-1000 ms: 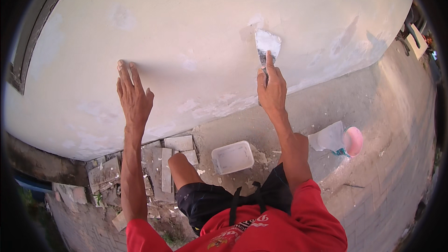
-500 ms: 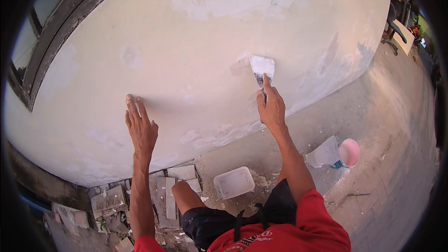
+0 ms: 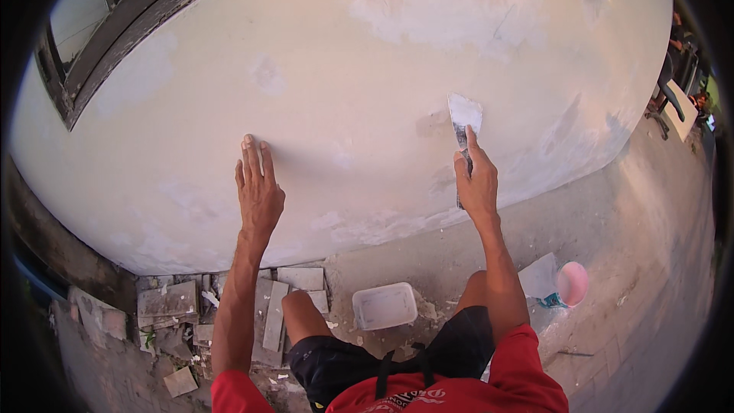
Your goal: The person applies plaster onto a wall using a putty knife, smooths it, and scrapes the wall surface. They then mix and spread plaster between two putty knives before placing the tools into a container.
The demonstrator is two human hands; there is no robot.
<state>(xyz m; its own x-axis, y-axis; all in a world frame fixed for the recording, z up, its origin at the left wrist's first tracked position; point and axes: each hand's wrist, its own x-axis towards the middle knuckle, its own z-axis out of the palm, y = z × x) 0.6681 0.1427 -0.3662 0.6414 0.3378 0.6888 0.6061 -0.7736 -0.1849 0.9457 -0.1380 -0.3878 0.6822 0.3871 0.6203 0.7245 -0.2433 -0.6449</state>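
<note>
My right hand [image 3: 479, 181] is closed round the handle of a putty knife [image 3: 465, 112], its index finger stretched along the blade. White filler coats the broad blade, which lies against or very near the cream wall [image 3: 344, 84]; contact cannot be told for sure. Beside the blade, a darker patch shows on the wall. Farther left, my left hand [image 3: 260, 197] has its fingers stretched out with the tips at the wall, holding nothing. White, smeared patches mark the wall's upper part and its lower edge.
Between my knees on the ground stands a white plastic tub [image 3: 384, 306]. To its right are a pink bucket [image 3: 572, 284] and a pale flat sheet [image 3: 539, 275]. Broken tiles [image 3: 170, 300] are heaped at left. A dark window frame [image 3: 115, 46] borders the wall's upper left.
The view has shifted, so wall and ground things sit differently in the picture. My right hand still holds the putty knife by the darker patch; my left hand stays at the wall.
</note>
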